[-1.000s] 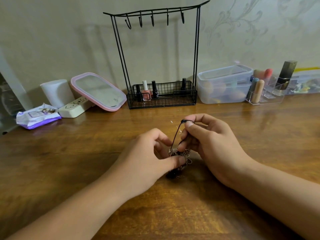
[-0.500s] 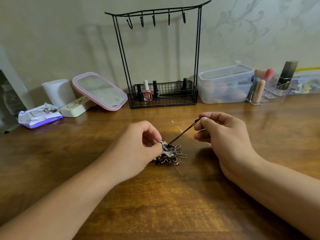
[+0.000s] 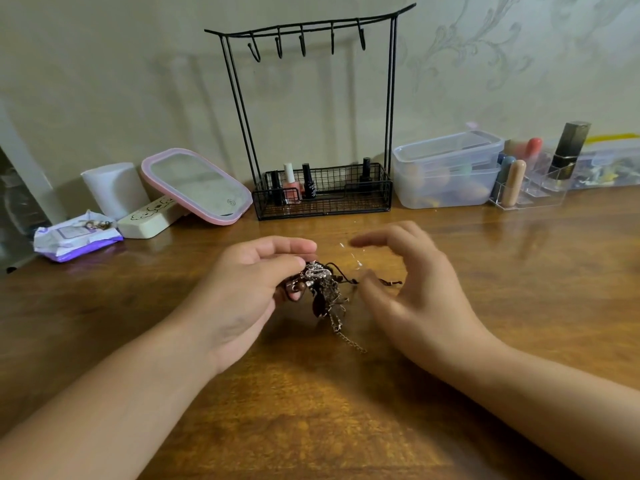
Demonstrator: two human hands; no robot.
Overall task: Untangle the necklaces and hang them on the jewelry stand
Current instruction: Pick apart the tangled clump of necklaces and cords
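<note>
The left hand [image 3: 242, 289] held the tangle of necklaces [image 3: 320, 289] near the middle of the wooden table [image 3: 311, 427], its thumb and curled fingers [image 3: 287, 247] pinching the left side of the clump. The clump was a knot of silvery chain, dark beads and dark cord; a loose length of chain [image 3: 348, 337] trailed from it toward the near edge and lay on the wood, and a dark cord [image 3: 389, 282] ran out from its right side along the surface.

The right hand [image 3: 419, 292] hovered just beside the tangle on its right, blurred, with fingers spread and loosely bent and gripping nothing; its thumb was close to the cord, but contact could not be made out.

The jewelry stand [image 3: 311, 36], black wire with five bare hooks along its top bar, stood at the far edge of the table against the wall, well apart from the necklaces. Its mesh basket [image 3: 346, 202] held several nail polish bottles [image 3: 291, 181], upright.

Toward the far left corner sat a pink-rimmed mirror [image 3: 197, 185], tilted back, leaning over a cream case [image 3: 149, 220], with a white cylinder [image 3: 114, 188] behind and a purple-and-white packet [image 3: 76, 237] beside them. To the right of the stand were a clear lidded box [image 3: 446, 174] and a clear organiser [image 3: 533, 192] with cosmetics standing in it.
</note>
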